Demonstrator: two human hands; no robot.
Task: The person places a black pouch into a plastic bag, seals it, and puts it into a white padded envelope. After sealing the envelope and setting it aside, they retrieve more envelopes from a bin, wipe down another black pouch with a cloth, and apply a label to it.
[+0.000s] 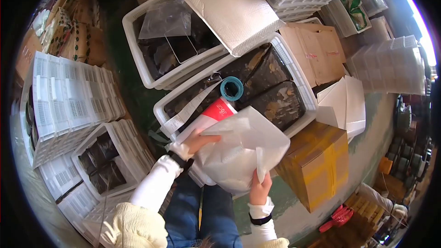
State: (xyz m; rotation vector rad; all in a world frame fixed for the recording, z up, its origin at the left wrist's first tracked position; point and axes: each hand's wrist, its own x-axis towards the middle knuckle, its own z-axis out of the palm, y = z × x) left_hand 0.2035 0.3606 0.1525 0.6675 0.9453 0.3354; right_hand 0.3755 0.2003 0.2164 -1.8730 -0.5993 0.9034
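A crumpled, translucent white plastic bag (239, 154) is spread out in front of me. My left hand (198, 141) grips its left edge, with the fingers partly hidden behind the plastic. At the lower right, my right hand (260, 188) pinches a folded edge of the same bag. Just beyond the bag lies a red and white package (215, 113) printed "36cm", partly covered by it. A teal roll (231, 88) rests beyond that package, on dark plastic-covered contents in a white crate (299, 74). A white paper strip (195, 105) lies to its left.
Another white crate (138, 59) stands behind, with a silvery-white padded sheet (234, 11) across its corner. A taped brown carton (317, 163) is close to my right hand. Stacked white crates (76, 105) stand at the left, and a cardboard box (312, 50) sits at the right.
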